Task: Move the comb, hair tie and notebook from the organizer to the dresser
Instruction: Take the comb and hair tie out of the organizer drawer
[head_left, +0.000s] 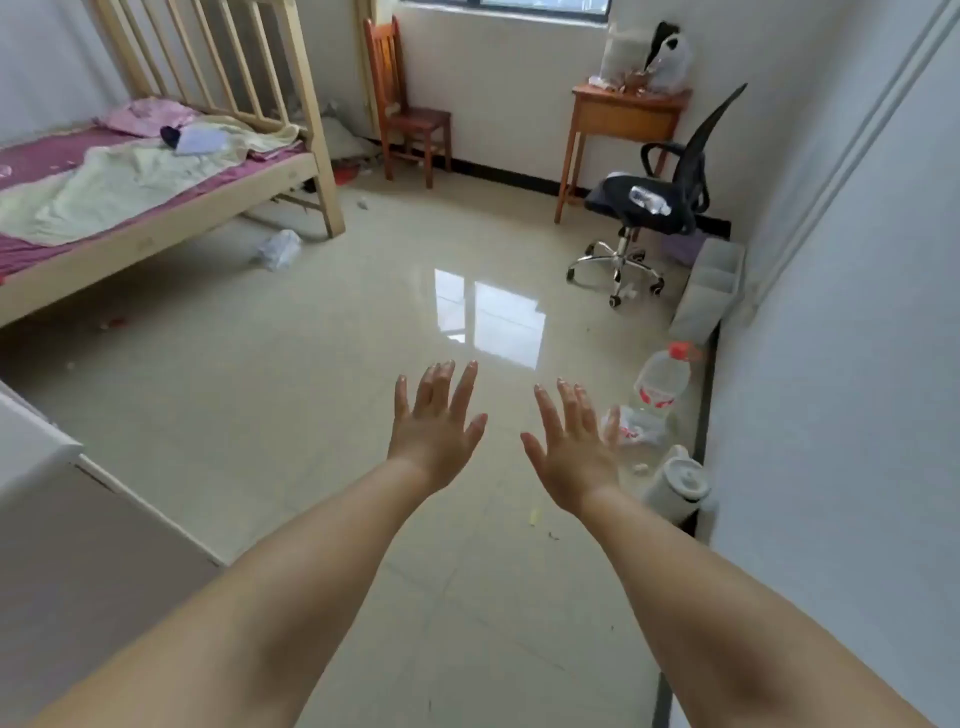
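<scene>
Comb, hair tie and notebook: none can be made out in this view. A grey compartmented fabric organizer (711, 288) stands on the floor against the right-hand wall, at about 2 o'clock from the hands and well apart from them; its compartments face away and their contents are hidden, so whether the three items lie there cannot be told. The dresser is likewise unidentified: it may be the white cabinet (36, 447) at the 9 o'clock edge or the small wooden worktop (631, 111) at 1 o'clock under the window, cluttered with bags.

Handling, as a judgement from the task alone: a comb is light and stiff, best pinched along its spine rather than its teeth; a hair tie is soft, stretchy and tiny, best hooked with one fingertip; a notebook is flat and somewhat flexible, best gripped by the spine or a long edge, thumb on top.

Left hand (436, 431) and right hand (571, 447): both stretched forward over the glossy tiled floor (337, 374), fingers spread wide, holding nothing, just beside each other without touching.

Surroundings: a clear plastic bottle with a red cap (662, 382) and a white kettle (680, 483) stand near the wall at 3 o'clock; a black office chair (660, 202) sits at 1 o'clock; a wooden chair (402, 98) at 12 o'clock; a bed with purple sheet (130, 182) at 10 o'clock.
</scene>
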